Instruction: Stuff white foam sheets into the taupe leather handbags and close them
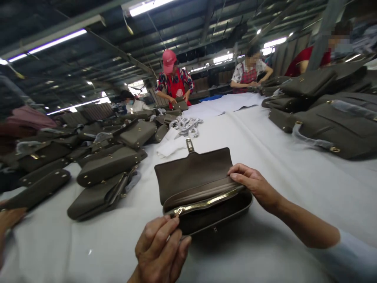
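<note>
A dark brown leather handbag [194,177] lies on the white table [265,141] right in front of me, its flap thrown open away from me. A gold zipper [206,202] runs along its top edge. My left hand [160,251] pinches the zipper pull at the bag's left end. My right hand [255,184] grips the bag's right end, fingers curled over the edge by the zipper.
Several more brown bags [106,165] lie piled at the left, and others [330,118] are stacked at the right. White paper and wrapped straps [185,125] sit beyond my bag. Other people [173,78] work at the far end. Someone's hand [8,220] shows at the left edge.
</note>
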Tool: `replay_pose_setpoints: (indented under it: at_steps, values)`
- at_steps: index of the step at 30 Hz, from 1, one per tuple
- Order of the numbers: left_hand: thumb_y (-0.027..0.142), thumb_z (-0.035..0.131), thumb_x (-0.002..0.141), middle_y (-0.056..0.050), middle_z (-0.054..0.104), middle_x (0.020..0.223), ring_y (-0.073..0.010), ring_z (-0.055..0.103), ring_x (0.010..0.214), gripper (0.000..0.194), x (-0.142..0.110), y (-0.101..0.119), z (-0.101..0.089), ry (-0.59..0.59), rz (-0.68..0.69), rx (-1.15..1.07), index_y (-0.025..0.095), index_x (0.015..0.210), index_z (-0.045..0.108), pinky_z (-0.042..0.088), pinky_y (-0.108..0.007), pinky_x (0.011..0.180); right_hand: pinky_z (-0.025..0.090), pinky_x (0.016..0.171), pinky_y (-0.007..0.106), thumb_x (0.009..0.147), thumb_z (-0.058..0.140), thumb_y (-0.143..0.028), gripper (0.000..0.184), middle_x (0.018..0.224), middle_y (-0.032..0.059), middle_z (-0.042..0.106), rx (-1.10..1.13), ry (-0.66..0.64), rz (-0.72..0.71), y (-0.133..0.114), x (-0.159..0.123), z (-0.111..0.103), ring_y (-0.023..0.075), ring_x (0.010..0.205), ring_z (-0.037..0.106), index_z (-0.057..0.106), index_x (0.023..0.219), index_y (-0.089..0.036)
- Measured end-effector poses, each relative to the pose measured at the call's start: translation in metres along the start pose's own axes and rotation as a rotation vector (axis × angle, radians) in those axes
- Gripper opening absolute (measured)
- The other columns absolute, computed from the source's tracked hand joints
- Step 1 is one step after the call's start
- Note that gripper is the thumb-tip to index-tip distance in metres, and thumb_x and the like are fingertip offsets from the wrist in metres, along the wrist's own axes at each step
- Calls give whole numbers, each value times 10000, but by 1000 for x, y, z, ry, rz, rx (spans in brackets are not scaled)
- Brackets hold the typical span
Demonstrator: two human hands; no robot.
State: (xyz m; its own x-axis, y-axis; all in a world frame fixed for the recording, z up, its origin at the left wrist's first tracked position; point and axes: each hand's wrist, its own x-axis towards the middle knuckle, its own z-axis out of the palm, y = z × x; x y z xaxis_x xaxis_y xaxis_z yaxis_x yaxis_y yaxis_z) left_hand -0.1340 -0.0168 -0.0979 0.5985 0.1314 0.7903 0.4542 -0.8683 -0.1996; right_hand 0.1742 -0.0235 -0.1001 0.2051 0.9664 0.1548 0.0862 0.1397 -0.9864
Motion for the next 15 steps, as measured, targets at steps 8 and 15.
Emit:
replay_pose_setpoints:
  at_steps: [8, 15]
  values:
    - [113, 587, 818, -92, 596, 1095, -248, 515, 1057, 99, 9, 5, 9, 57, -354, -132, 196, 775, 621, 456, -468, 910, 424, 738, 320, 825, 563, -227, 164, 910, 25, 644, -957, -190, -713, -64, 5, 21, 194, 839, 594, 628, 976, -234]
    - [117, 557, 827, -100, 582, 1068, -240, 542, 1073, 110, -2, 3, 4, 55, -294, -179, 204, 809, 623, 514, -397, 884, 329, 482, 290, 895, 514, -227, 157, 923, 51, 637, -1136, -756, -1028, -74, 12, 110, 168, 714, 595, 576, 1009, -139]
